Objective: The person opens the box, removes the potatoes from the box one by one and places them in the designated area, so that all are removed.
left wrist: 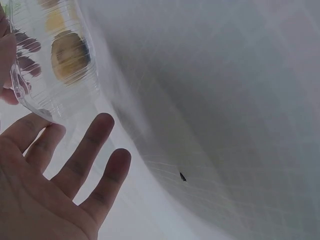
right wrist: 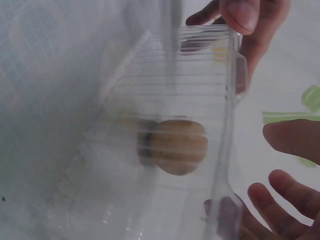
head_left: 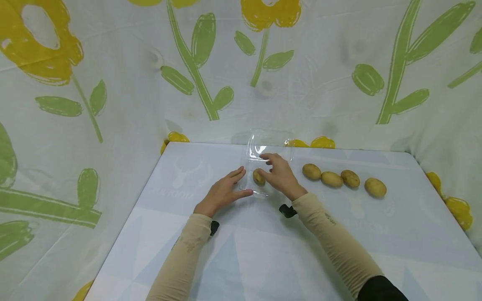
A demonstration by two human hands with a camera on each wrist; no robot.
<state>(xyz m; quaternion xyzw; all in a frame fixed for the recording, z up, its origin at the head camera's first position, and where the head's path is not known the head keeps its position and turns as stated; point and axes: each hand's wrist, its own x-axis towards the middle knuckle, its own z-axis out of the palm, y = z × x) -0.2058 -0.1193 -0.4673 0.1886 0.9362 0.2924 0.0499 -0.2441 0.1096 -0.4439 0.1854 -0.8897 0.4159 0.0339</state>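
Note:
A clear plastic clamshell box sits near the table's far edge, its lid raised at the back. One potato lies inside it and shows through the ribbed plastic in the left wrist view. At the box's left side is my left hand, its fingers extended and its thumb near the front left corner. Fingertips of that hand meet the box's edge in the left wrist view. Over the right part of the box is my right hand, fingers spread loosely around nothing, thumb beside the potato.
To the right of the box, several potatoes lie in a loose row on the pale table. A white curtain with yellow flowers and green leaves hangs behind the table and along its sides.

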